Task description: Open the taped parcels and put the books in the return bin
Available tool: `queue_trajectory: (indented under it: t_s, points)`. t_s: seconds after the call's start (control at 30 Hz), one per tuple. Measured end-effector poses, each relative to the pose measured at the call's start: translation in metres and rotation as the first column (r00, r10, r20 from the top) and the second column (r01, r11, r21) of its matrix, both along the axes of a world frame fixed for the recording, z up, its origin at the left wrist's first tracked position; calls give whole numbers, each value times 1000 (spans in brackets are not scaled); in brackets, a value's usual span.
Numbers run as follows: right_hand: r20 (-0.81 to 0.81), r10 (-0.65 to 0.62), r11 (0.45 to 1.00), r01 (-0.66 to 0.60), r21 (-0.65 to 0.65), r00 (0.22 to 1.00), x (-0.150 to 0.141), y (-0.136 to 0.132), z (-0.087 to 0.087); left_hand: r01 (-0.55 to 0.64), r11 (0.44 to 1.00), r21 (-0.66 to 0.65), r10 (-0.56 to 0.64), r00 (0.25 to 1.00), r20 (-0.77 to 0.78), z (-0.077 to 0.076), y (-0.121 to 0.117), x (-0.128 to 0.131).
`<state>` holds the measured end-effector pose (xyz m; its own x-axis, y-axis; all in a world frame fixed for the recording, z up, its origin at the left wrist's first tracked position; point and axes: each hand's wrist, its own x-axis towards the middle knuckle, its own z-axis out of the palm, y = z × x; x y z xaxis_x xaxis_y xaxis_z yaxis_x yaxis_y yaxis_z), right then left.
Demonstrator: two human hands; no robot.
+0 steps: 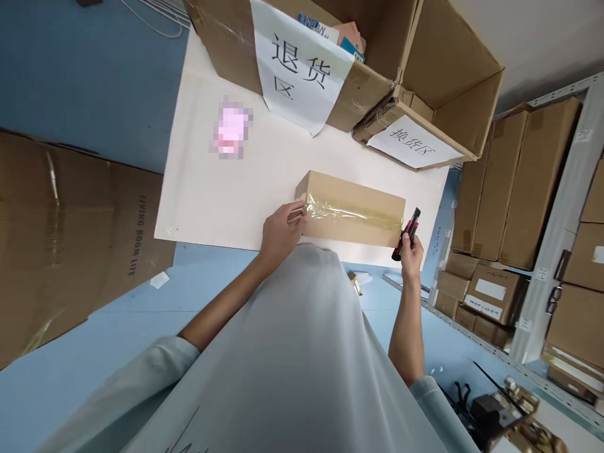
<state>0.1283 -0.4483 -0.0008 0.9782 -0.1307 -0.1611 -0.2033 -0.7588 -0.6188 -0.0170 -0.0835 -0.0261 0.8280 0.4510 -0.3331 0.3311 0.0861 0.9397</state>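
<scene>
Taped box [356, 196]: a long brown carton lying on the counter [202, 195] near its front edge, between the two hands, its length running left to right with the right end slightly lower in view.
Clear tape [346, 212]: a shiny strip along the length of the box, wrinkled towards the left end.
Left grip [280, 231]: at the left end of the box, fingers bent and touching that end near the tape; whether it is clamped on the cardboard I cannot tell.
Right grip [412, 253]: closed around the cutter, just beyond the right end of the box.
Cutter [409, 231]: black and red, tilted, its upper end leaning away to the right; it overlaps the box's right end in view, and contact between them cannot be made out.
Pink patch [231, 130]: a pixelated item on the counter, behind and left of the box, apart from both hands.
Open cartons: a larger one [236, 47] at the back with a lettered sheet [302, 72] on its front, and a second one [465, 69] to its right with its own sheet [415, 143].
Shelving [542, 251]: at far right, stacked with brown boxes.
</scene>
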Motion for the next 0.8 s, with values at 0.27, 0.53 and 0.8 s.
queue_trajectory:
  t_s: [0.27,0.53,0.8]
  points:
    - [84,216,970,-204,-134,973,-7,46,65,161,963,216,-182,980,82,-20,27,7]
    - [-319,753,457,-806,-375,576,-15,149,92,243,946,213,-277,949,147,-32,31,16]
    - [-563,766,-50,-844,-534,312,-10,203,103,258,959,121,-275,949,156,-36,27,7]
